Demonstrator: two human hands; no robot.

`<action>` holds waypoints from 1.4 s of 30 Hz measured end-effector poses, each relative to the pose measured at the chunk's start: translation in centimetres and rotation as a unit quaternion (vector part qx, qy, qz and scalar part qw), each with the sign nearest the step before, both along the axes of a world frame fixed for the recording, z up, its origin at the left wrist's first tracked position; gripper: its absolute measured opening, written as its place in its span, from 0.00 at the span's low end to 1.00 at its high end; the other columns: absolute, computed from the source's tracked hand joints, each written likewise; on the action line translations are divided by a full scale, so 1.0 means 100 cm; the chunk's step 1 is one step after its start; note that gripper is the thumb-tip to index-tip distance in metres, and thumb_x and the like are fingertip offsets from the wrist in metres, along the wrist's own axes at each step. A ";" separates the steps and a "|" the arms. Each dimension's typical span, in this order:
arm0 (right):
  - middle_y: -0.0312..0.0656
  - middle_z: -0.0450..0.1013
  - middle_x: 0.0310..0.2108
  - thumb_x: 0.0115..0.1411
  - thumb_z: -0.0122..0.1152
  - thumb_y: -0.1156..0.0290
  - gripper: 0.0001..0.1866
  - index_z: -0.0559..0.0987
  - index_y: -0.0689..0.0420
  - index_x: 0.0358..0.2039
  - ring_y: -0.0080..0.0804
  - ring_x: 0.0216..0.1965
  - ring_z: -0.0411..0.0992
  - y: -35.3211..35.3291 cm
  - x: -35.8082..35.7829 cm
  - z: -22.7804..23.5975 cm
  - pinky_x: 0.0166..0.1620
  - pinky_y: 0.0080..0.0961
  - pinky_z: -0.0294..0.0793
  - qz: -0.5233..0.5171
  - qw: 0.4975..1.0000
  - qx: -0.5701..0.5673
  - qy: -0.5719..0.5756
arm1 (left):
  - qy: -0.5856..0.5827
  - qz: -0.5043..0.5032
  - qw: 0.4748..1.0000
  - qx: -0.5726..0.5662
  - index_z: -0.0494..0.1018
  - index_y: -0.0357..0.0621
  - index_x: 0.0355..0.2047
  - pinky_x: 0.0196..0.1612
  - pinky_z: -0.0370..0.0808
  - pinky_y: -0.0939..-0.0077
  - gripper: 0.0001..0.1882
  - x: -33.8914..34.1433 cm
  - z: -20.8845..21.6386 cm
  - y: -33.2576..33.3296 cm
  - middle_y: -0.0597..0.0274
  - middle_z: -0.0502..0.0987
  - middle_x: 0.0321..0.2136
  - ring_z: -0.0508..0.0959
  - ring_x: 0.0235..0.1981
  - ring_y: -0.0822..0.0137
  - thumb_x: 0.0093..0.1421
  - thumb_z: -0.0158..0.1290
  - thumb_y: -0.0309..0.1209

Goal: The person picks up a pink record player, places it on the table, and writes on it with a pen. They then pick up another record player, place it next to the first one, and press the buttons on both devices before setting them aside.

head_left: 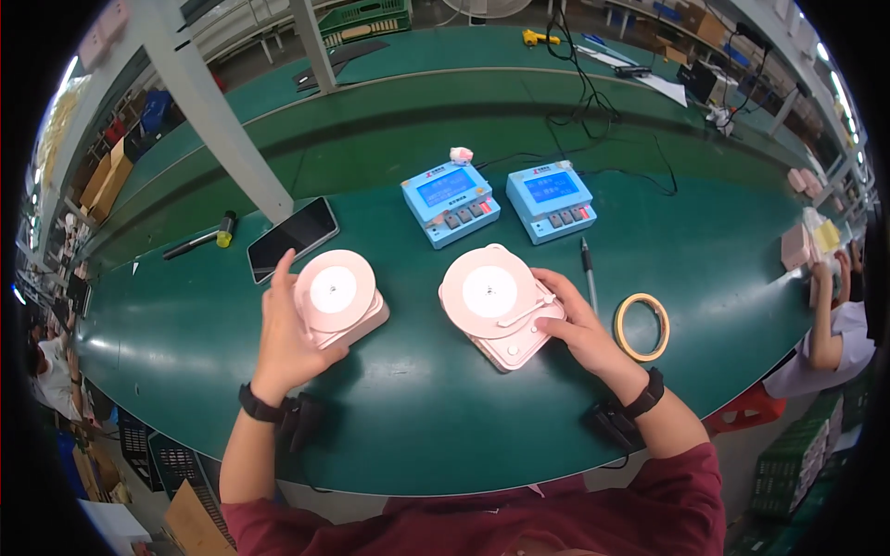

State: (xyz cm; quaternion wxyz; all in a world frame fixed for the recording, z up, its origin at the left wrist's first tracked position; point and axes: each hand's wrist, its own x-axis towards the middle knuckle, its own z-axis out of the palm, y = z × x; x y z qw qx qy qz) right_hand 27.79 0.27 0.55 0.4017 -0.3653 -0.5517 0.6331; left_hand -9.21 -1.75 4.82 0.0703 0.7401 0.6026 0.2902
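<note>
Two pink miniature record players, each with a round platter and a white centre disc, are in front of me on the green table. My left hand (289, 329) is wrapped around the left side of one record player (336, 292), its thumb along the near edge and its index finger raised. The other record player (491, 295) is gripped at its right side by my right hand (579, 324). That hand's thumb lies on the base near a small button, while its other fingers go behind the edge. A tonearm and a round knob show on this right-hand one.
Two blue boxes with screens, one here (451, 202) and one beside it (552, 201), stand beyond the record players. A phone (295, 239) and a hammer (225, 229) lie left. A pen (589, 273) and a tape roll (642, 327) lie right. Another person (820, 334) sits far right.
</note>
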 end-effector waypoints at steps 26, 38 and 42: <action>0.43 0.62 0.59 0.58 0.58 0.73 0.34 0.59 0.60 0.65 0.31 0.60 0.61 -0.007 -0.004 0.004 0.62 0.26 0.59 -0.041 0.995 0.044 -0.082 | -0.445 -0.182 0.850 -0.217 0.65 0.35 0.61 0.51 0.68 0.81 0.30 -0.012 -0.040 0.038 0.65 0.66 0.50 0.69 0.47 0.74 0.56 0.52 0.20; 0.44 0.61 0.61 0.61 0.57 0.71 0.34 0.57 0.60 0.65 0.32 0.63 0.59 -0.008 -0.002 0.007 0.64 0.29 0.57 -0.032 0.988 0.075 -0.131 | -0.448 -0.172 0.846 -0.234 0.62 0.36 0.63 0.52 0.67 0.81 0.31 -0.009 -0.037 0.036 0.66 0.64 0.51 0.69 0.47 0.74 0.58 0.52 0.23; 0.45 0.60 0.62 0.61 0.56 0.71 0.34 0.57 0.60 0.66 0.33 0.64 0.58 -0.007 -0.002 0.005 0.64 0.30 0.56 -0.028 0.989 0.080 -0.123 | -0.446 -0.170 0.845 -0.241 0.62 0.36 0.63 0.53 0.66 0.81 0.31 -0.010 -0.036 0.036 0.65 0.64 0.52 0.69 0.47 0.73 0.58 0.52 0.23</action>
